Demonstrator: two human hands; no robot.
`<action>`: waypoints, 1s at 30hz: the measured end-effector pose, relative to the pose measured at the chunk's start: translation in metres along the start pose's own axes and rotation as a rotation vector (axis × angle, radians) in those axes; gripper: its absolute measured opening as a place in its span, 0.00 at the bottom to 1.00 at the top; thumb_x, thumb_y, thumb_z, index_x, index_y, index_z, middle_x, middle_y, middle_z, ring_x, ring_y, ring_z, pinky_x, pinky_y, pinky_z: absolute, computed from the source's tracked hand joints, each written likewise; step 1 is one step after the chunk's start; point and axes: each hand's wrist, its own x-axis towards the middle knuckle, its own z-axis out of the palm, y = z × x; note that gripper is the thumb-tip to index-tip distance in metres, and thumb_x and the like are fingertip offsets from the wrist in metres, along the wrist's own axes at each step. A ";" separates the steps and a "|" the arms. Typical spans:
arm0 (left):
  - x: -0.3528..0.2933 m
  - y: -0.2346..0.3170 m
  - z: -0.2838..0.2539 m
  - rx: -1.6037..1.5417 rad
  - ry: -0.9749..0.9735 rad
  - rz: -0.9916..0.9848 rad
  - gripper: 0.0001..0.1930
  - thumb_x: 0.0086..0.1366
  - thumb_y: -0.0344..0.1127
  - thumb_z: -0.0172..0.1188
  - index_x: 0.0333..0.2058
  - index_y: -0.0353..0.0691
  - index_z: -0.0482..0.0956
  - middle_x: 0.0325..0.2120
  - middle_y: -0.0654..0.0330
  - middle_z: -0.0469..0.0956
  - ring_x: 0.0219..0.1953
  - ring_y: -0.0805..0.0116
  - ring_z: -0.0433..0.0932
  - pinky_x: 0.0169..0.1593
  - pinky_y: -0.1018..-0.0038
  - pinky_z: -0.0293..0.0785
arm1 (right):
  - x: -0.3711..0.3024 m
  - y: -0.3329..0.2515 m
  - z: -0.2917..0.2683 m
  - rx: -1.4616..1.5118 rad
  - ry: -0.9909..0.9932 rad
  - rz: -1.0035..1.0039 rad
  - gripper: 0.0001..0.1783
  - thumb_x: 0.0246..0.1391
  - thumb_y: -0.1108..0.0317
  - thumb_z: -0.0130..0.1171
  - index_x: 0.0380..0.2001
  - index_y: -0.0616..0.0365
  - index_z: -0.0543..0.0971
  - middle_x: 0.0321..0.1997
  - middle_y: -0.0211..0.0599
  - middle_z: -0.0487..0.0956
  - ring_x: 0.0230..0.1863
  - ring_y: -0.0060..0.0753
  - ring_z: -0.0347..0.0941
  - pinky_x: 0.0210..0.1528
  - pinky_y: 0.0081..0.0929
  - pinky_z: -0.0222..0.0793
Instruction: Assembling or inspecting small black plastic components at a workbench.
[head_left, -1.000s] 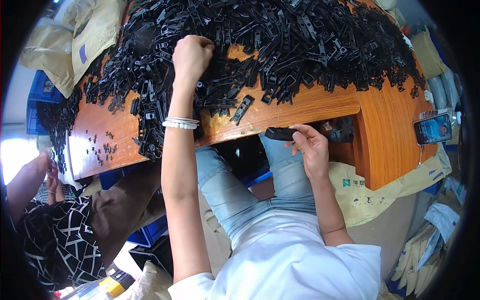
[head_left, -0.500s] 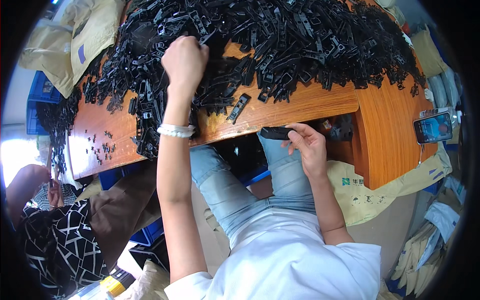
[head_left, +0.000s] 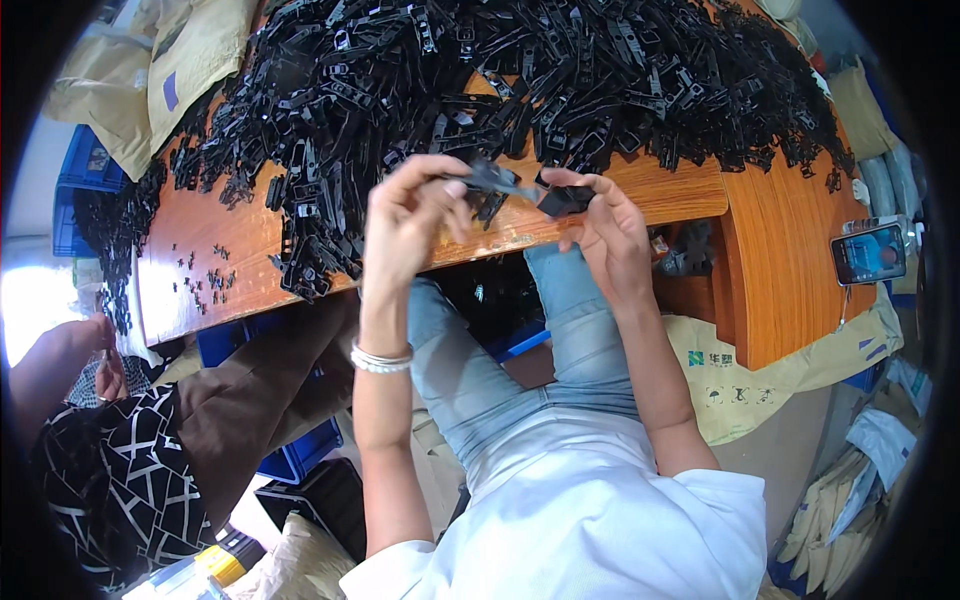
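Observation:
Above the table's front edge, my left hand [head_left: 400, 220] pinches a long black plastic part [head_left: 492, 180], blurred by motion. Facing it, my right hand [head_left: 617, 232] grips a blocky black plastic part [head_left: 565, 201] between thumb and fingers. The end of the long part comes close to the blocky one; whether they touch I cannot tell. Behind both hands, a large heap of similar black plastic parts [head_left: 640, 90] covers most of the wooden table [head_left: 690, 200].
Small black pieces [head_left: 212, 285] lie scattered at the table's left. A phone [head_left: 868, 254] stands at the right edge. Brown sacks [head_left: 200, 70] and a blue crate [head_left: 85, 185] are at far left. A co-worker in a patterned top [head_left: 120, 480] sits at my left.
My left hand has come back from the heap toward my right hand, bringing the long black part. My right hand has risen slightly with its part.

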 end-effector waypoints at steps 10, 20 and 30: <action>-0.015 -0.006 0.026 -0.502 -0.037 -0.262 0.21 0.62 0.26 0.46 0.54 0.29 0.56 0.44 0.45 0.68 0.38 0.59 0.76 0.42 0.71 0.77 | -0.017 -0.001 0.014 -0.523 -0.237 -0.188 0.12 0.57 0.64 0.47 0.37 0.62 0.71 0.47 0.49 0.72 0.36 0.25 0.73 0.29 0.15 0.69; -0.050 0.008 0.029 -0.733 -0.142 -0.402 0.22 0.62 0.25 0.42 0.55 0.25 0.55 0.48 0.49 0.67 0.46 0.67 0.72 0.51 0.75 0.68 | -0.023 -0.022 0.023 -0.713 -0.390 -0.206 0.08 0.55 0.72 0.45 0.35 0.62 0.73 0.45 0.47 0.74 0.34 0.20 0.71 0.24 0.11 0.64; -0.056 0.003 0.035 -0.271 0.039 -0.383 0.19 0.57 0.29 0.55 0.47 0.27 0.69 0.35 0.58 0.77 0.37 0.77 0.74 0.44 0.81 0.68 | -0.037 -0.012 0.030 -0.872 -0.125 -0.188 0.10 0.51 0.69 0.54 0.33 0.66 0.74 0.30 0.35 0.73 0.20 0.17 0.65 0.23 0.11 0.64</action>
